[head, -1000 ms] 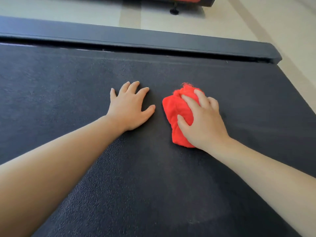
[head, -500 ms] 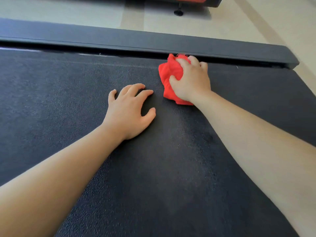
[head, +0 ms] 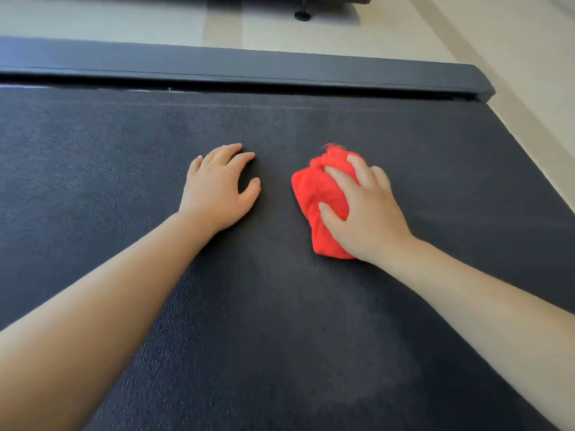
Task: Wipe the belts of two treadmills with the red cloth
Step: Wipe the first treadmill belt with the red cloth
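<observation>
A dark textured treadmill belt (head: 273, 343) fills most of the head view. The bunched red cloth (head: 312, 194) lies on the belt right of centre. My right hand (head: 370, 219) lies on top of it, fingers and thumb curled into the cloth, gripping it and pressing it down. My left hand (head: 217, 194) rests on the bare belt a hand's width to the left of the cloth, fingers relaxed and holding nothing. Part of the cloth is hidden under my right palm.
A dark side rail (head: 249, 68) runs along the far edge of the belt, ending at the right in a corner (head: 480, 88). Beyond it lies pale floor (head: 124, 17), with a black foot (head: 302, 15) of another machine at the top.
My right hand pushed the cloth out to the far rail, then drew it back toward me to mid-belt. My left hand has stayed in about the same spot.
</observation>
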Motion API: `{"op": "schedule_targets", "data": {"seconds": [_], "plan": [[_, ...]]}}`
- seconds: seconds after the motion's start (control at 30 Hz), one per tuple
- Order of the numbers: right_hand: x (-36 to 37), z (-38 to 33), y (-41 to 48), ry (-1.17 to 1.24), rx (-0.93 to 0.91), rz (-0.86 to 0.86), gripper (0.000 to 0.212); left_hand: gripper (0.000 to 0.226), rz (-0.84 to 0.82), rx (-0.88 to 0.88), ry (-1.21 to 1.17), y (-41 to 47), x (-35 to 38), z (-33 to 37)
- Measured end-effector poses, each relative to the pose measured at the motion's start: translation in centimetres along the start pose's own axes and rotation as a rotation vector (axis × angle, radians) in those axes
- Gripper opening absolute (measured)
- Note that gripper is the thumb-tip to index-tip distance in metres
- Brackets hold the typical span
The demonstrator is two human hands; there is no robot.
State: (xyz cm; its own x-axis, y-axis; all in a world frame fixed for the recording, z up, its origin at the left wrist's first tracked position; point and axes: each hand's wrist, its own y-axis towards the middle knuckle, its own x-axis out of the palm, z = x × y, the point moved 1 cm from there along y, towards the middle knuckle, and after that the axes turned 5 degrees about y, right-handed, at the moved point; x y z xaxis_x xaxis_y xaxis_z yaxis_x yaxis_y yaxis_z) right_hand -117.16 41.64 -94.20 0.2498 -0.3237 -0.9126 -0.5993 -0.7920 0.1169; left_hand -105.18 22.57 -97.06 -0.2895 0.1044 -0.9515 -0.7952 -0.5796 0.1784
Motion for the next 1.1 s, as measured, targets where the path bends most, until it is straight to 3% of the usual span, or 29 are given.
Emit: {"op": "schedule_targets", "data": {"seconds": [0.17,0.47,0.73,1.0,1.1], "plan": [[-0.7,1.2,-4.1,0.017,0.019,0.011,0.058,0.065,-0.083,-0.002,0.082,-3.4,1.0,3.0],[-0.7,2.2,4.2,-0.026,0.197,0.046,0.054,0.060,-0.039,-0.037,0.072,-3.6,0.4,3.8],[-0.8,2.2,-1.8,-0.003,0.069,0.048,0.054,0.058,-0.094,-0.040,0.063,-4.7,0.9,5.0],[-1.2,5.4,1.8,-0.002,0.126,0.112,0.054,0.058,-0.128,0.226,0.089,1.4,2.2,8.0],[-1.1,6.8,5.4,0.007,0.114,0.120,0.053,0.056,-0.107,0.166,0.081,5.0,2.8,8.2]]}}
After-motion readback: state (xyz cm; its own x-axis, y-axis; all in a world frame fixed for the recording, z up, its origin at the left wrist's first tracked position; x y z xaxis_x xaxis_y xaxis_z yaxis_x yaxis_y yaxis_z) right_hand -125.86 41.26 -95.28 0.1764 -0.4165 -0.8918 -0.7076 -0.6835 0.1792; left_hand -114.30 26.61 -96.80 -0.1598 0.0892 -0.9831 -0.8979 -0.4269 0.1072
